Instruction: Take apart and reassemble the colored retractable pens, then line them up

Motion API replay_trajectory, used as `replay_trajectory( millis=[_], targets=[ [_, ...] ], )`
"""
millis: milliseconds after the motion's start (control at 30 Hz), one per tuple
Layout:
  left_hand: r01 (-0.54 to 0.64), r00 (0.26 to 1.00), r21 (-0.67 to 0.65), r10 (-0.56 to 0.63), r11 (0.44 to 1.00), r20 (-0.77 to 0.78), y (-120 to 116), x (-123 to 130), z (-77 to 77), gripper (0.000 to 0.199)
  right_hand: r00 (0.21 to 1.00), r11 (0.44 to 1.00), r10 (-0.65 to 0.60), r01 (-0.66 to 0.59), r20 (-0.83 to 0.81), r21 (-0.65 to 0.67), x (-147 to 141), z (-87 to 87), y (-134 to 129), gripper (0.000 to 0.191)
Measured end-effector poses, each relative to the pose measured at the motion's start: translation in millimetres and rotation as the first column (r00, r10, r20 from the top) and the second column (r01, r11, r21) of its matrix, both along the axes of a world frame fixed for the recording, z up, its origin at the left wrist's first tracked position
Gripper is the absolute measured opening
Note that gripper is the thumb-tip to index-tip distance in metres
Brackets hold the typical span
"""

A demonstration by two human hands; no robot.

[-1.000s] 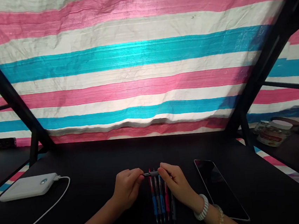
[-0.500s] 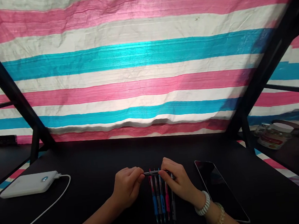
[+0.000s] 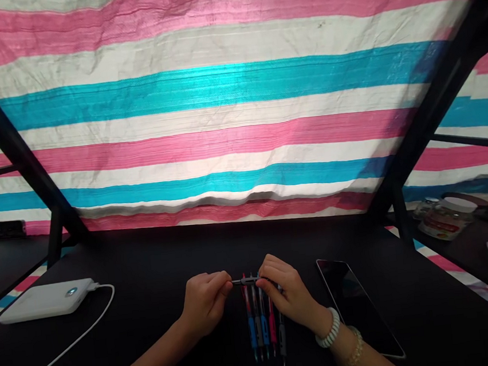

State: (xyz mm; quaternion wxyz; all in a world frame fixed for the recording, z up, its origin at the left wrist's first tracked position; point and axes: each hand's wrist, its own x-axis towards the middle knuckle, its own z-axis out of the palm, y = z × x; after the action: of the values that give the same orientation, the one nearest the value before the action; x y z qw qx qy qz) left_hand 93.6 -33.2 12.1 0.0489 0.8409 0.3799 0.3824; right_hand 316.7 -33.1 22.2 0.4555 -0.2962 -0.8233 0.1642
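While left hand (image 3: 204, 305) and right hand (image 3: 288, 296) pinch one dark pen (image 3: 245, 281) | five pens (image 3: 264, 325) lie beneath;

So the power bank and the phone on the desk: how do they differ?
The power bank is white and matte; the phone is black and glossy. The power bank sits beyond the left hand, the phone beyond the right hand. A white cable runs from the power bank; none shows on the phone. Both lie flat on the black desk, untouched.
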Motion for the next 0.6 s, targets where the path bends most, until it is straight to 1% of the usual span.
replay_trajectory(
  millis=[167,300,400,467,533,600],
  targets=[
    [-0.004,1.0,-0.012,0.004,1.0,-0.006,1.4,0.0,0.8,0.033,0.998,0.999,-0.002,-0.001,0.063,0.043,2.5,1.2,-0.1,0.026],
    [0.0,1.0,-0.008,0.0,1.0,-0.01,1.2,0.0,1.0,0.033,0.996,0.999,-0.002,-0.002,0.094,0.038,2.8,3.9,-0.6,0.028],
    [-0.017,1.0,0.062,0.018,0.998,-0.021,0.5,1.2,1.6,0.029,0.997,0.998,-0.028,0.032,0.068,-0.057,0.6,5.2,-2.1,0.033],
    [-0.03,0.999,0.122,0.034,0.992,-0.024,0.6,2.4,1.7,0.02,0.996,0.983,-0.088,0.09,0.018,-0.158,-1.7,4.8,-3.1,0.036],
    [-0.035,0.999,0.177,0.038,0.984,-0.014,1.6,3.6,0.8,0.007,0.987,0.955,-0.156,0.142,-0.032,-0.26,-3.7,3.1,-3.1,0.041],
    [-0.042,0.999,0.231,0.042,0.972,0.003,3.2,4.6,-1.0,0.014,0.975,0.92,-0.207,0.166,-0.081,-0.356,-4.8,0.2,-1.3,0.044]
  ],
)
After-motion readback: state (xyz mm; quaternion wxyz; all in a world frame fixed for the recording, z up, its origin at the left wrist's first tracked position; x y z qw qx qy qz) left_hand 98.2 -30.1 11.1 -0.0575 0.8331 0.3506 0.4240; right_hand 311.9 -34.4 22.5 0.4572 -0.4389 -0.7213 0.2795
